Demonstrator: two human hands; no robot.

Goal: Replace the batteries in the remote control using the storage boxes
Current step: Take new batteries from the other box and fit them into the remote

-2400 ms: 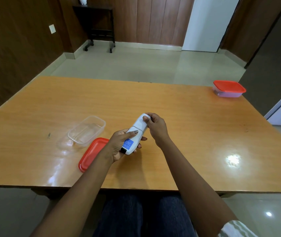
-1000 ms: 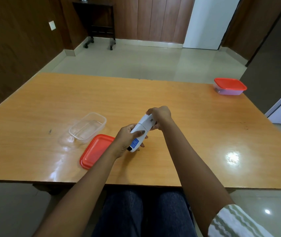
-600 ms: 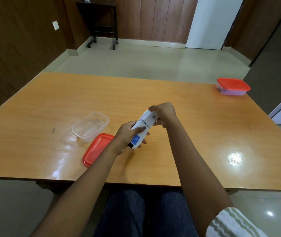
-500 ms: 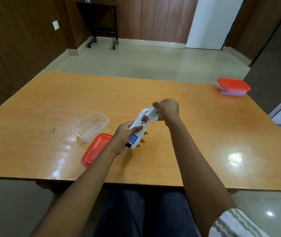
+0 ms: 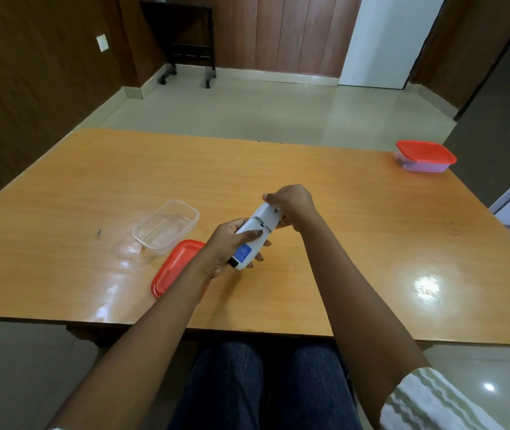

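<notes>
A white remote control (image 5: 255,235) with a blue label is held back side up above the wooden table (image 5: 356,243). My left hand (image 5: 228,246) grips its near end, thumb across the back. My right hand (image 5: 291,204) grips the far end, fingers curled over the battery cover, which lies against the remote. An open clear storage box (image 5: 166,226) stands to the left, nothing visible inside it, with its red lid (image 5: 174,266) lying beside it. A second box with a red lid (image 5: 424,156) stands shut at the table's far right corner.
A small dark speck (image 5: 99,233) lies on the table left of the clear box. My lap is under the table's near edge. A dark side table (image 5: 185,41) stands against the far wall.
Half a second ago the battery cover was lifted away from the remote and the batteries showed; now the cover lies back against the remote under my right hand.
</notes>
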